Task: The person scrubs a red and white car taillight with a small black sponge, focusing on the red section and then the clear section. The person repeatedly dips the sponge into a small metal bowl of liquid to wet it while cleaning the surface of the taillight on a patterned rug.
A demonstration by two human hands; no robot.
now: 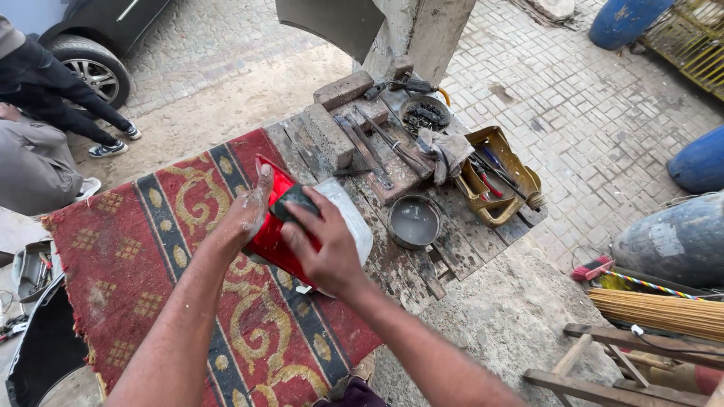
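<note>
The right hand, at frame centre, presses a dark pad in clenched fingers onto the red lamp lens; the left hand, fingers released, steadies its edge above the patterned rug. A metal bowl sits right on the bench.

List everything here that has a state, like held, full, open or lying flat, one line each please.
left hand: open, steadying the red lamp lens
right hand: closed on the dark pad
dark pad: pressed on the lens
red lamp lens: tilted on the rug, held
round tin: open, holds greyish liquid
yellow container: open, tools inside
rug: spread flat
grey cloth: crumpled
bricks: lying on the bench
</note>
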